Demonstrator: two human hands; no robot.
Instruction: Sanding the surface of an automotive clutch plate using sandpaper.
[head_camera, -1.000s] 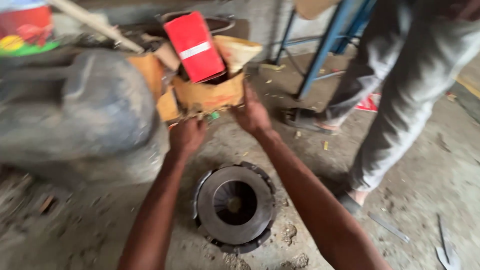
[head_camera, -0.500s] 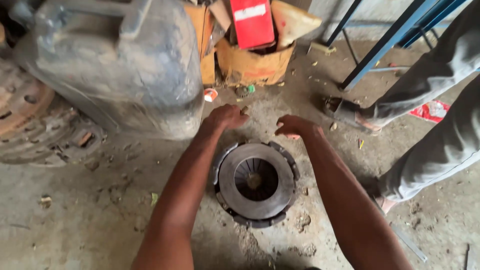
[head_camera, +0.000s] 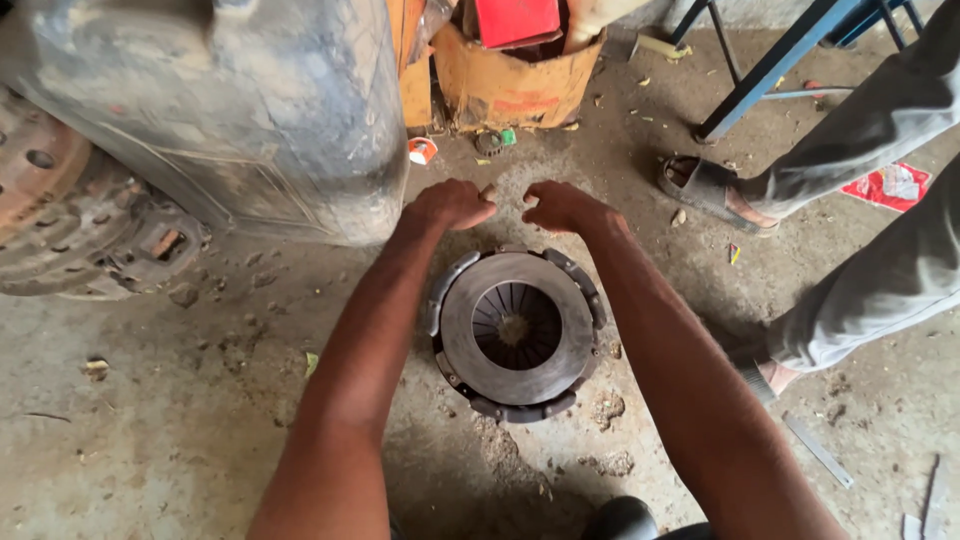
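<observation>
Both hands, left (head_camera: 448, 205) and right (head_camera: 560, 206), loosely curled, empty, beyond clutch plate (head_camera: 515, 334); fingertips hidden.

Two bare hands, the left hand (head_camera: 447, 205) and the right hand (head_camera: 560, 205), hover over one round grey metal clutch plate (head_camera: 515, 330) on the floor. Behind stand one large grimy grey plastic canister (head_camera: 230, 110), one torn brown cardboard box (head_camera: 510, 85) and one red flat carton (head_camera: 515, 20). One rusty round metal disc (head_camera: 40, 190) lies at left, and one sandalled foot (head_camera: 705, 190) shows at right.

A dusty concrete floor (head_camera: 180, 420) carries a round clutch plate (head_camera: 515, 335), a torn cardboard box (head_camera: 515, 85) — and a grimy jerrycan (head_camera: 250, 110).
</observation>
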